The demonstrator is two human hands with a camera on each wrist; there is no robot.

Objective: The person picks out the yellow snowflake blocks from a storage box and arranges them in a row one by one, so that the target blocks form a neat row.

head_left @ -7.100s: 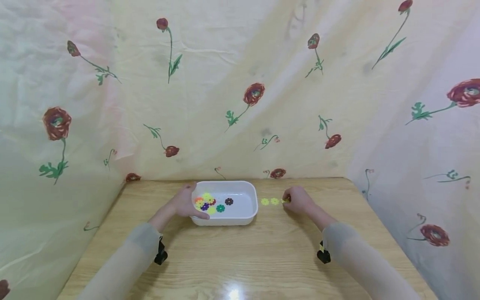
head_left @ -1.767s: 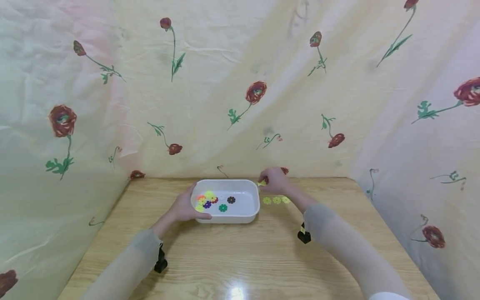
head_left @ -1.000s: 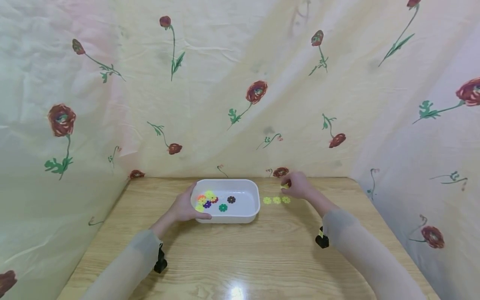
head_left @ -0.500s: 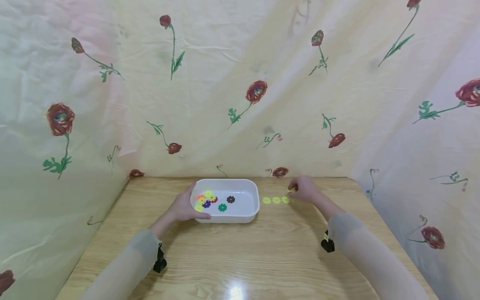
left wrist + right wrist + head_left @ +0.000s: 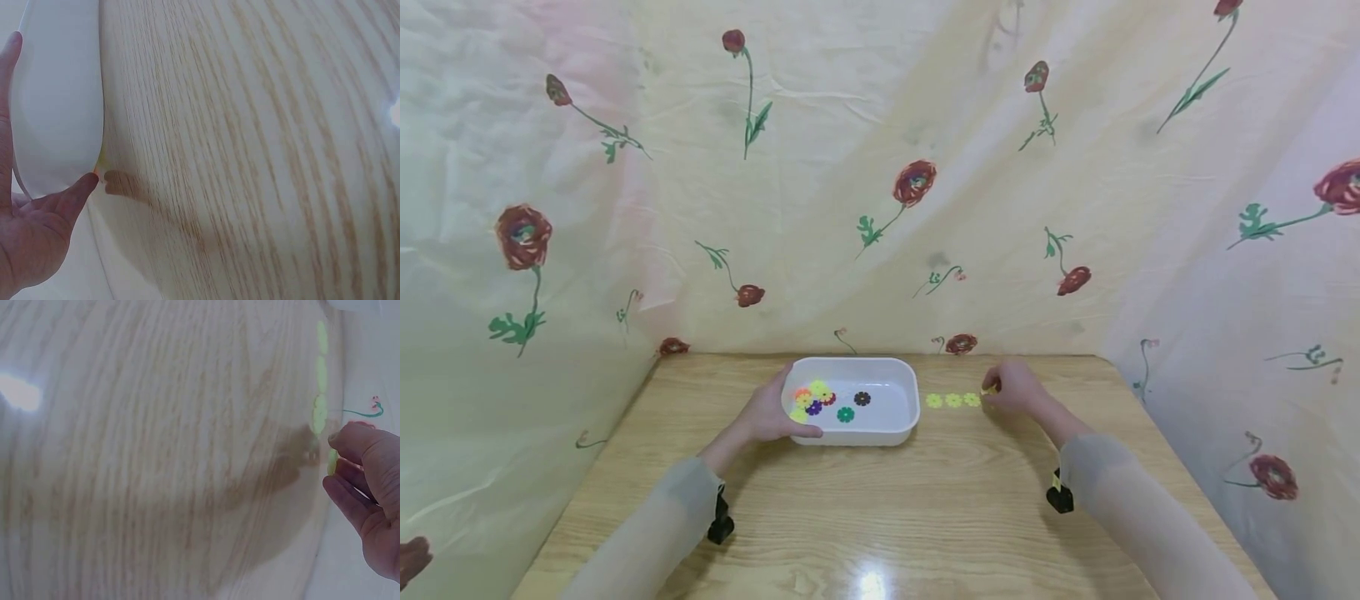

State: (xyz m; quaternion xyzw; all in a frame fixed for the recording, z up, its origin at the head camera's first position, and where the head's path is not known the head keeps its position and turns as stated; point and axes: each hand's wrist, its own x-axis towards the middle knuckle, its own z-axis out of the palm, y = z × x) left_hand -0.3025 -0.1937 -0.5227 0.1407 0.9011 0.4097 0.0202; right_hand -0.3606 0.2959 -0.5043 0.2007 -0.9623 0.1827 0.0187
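Observation:
At the left end of a white plastic tub [image 5: 880, 437], my left hand [image 5: 767, 415] grips the wall, thumb along the front and fingers round the far side. Inside the tub lie several flower-shaped plastic pieces, among them a green one [image 5: 846, 414], a brown one [image 5: 862, 399] and a purple one [image 5: 813, 408]. To the tub's right, three yellow flower pieces [image 5: 953, 400] form a row on the table. My right hand [image 5: 1015, 390] pinches another yellow flower piece [image 5: 332, 464] between thumb and fingers, just beyond the row's right end.
The wooden table [image 5: 865, 517] ends at the back against a floral curtain [image 5: 820, 208], which also hangs at both sides. Black wrist cameras sit on the left wrist [image 5: 721, 527] and the right wrist [image 5: 1060, 496].
A third yellow piece has joined the row since the earliest frame. My right hand has carried another one from beside the tub rightward, then down toward the row's end. The left hand keeps its grip.

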